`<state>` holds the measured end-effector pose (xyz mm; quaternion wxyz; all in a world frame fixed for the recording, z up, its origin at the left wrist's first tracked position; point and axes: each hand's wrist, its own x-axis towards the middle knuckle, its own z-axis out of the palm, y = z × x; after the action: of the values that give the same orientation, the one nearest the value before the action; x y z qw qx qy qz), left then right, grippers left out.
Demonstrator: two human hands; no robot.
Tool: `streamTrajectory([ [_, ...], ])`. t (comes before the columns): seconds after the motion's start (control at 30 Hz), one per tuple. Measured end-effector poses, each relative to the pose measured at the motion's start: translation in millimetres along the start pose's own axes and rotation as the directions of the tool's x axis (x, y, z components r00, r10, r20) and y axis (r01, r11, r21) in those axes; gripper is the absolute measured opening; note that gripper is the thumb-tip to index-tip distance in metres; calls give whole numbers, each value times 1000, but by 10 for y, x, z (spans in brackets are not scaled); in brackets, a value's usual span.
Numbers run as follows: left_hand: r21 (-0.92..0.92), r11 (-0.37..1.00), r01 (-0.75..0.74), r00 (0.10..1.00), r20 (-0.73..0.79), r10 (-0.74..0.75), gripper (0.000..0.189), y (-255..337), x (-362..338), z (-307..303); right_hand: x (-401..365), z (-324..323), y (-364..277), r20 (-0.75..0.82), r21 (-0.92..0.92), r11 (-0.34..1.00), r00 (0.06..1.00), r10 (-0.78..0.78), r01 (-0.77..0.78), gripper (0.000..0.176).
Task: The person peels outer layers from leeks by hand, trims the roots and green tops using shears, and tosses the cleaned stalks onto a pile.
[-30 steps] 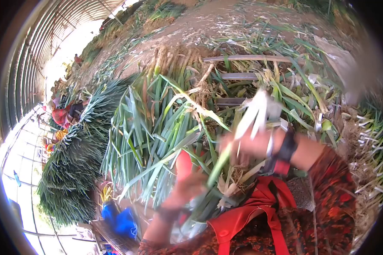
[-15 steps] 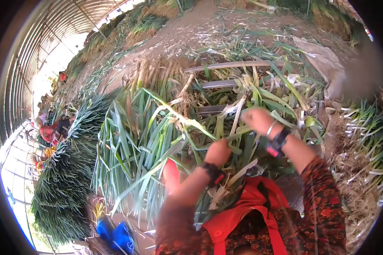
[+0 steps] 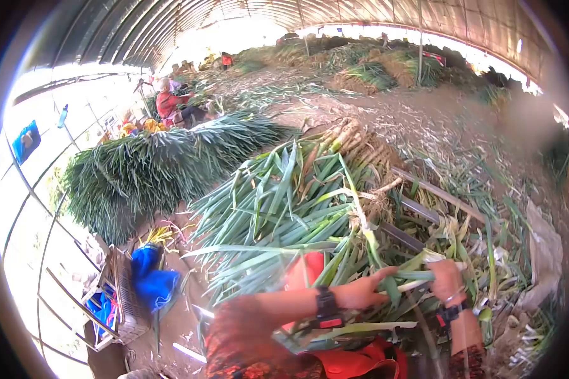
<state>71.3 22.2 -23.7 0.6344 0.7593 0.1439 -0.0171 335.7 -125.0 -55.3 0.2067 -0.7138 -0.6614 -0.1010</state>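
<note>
My left hand, a black band on its wrist, is closed around the green part of a leek in front of my body. At the leek's pale end, my right hand is closed on it too, with a bracelet and a black band on that wrist. Beyond my left forearm lies a large heap of leeks, leaves toward the left and roots toward the upper right. Loose leaves and peelings surround both hands. A pale-stemmed leek lies close to my body.
Metal bars cross the peelings. A long pile of green leeks stands at the left, with a person in red behind it. A crate and blue cloth are at the lower left; a pale sheet lies right.
The view has swung up and to the left, showing more of the shelter and the crate. My hands now hold a leek between them; before, my right hand was raised apart from my left.
</note>
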Motion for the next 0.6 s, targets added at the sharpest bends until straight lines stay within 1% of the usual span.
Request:
streamTrajectory([
  [0.03,-64,996,67,996,57,-63,74,121,-181,-83,-6,-152,87,-19,-30,995,996,93,-93,21],
  [0.07,-76,993,87,994,71,-82,75,237,-337,-148,-56,-176,269,-108,-18,988,982,153,-156,20],
  [0.13,-107,986,129,988,102,-118,76,375,-547,-240,-113,-152,332,-95,86,968,966,242,-234,30],
  [0.17,-115,988,99,992,94,-88,74,347,-567,-242,-114,-151,348,-82,136,952,955,286,-273,34],
  [0.2,-125,989,72,994,90,-61,72,319,-599,-210,-100,-162,333,-60,218,909,925,375,-355,46],
  [0.23,-130,990,49,996,87,-38,70,316,-636,-214,-75,-147,333,-61,247,878,897,437,-411,49],
  [0.27,-130,988,84,991,111,-70,67,327,-661,-252,-39,-129,357,-59,272,844,867,494,-463,53],
  [0.3,-169,984,53,994,100,-36,66,234,-648,-240,-20,-119,395,-52,293,807,834,549,-513,57],
  [0.37,-237,971,-4,997,78,23,63,-15,-622,-198,-23,-43,575,-82,203,811,816,573,-549,57],
  [0.4,-257,966,-19,997,69,38,63,-43,-653,-188,-41,-24,673,-98,160,808,806,584,-567,57],
  [0.43,-274,961,-36,997,57,54,62,-50,-714,-204,-61,-50,755,-161,139,835,820,549,-532,52],
  [0.47,-297,955,-4,998,55,21,61,-42,-839,-233,-82,-78,834,-223,112,860,830,510,-498,48],
  [0.5,-321,947,28,999,52,-12,60,-12,-967,-266,-215,-124,1118,-261,93,840,801,539,-535,46],
  [0.53,-334,937,108,994,61,-93,59,173,-1242,-408,-589,-260,1685,-263,143,735,690,674,-663,44],
  [0.57,-341,925,168,986,50,-160,59,276,-1429,-577,-973,-422,2352,-235,232,592,546,804,-772,42],
  [0.6,-406,903,139,985,-37,-168,59,184,-1536,-647,-1177,-575,2703,-204,270,497,455,867,-825,41],
])
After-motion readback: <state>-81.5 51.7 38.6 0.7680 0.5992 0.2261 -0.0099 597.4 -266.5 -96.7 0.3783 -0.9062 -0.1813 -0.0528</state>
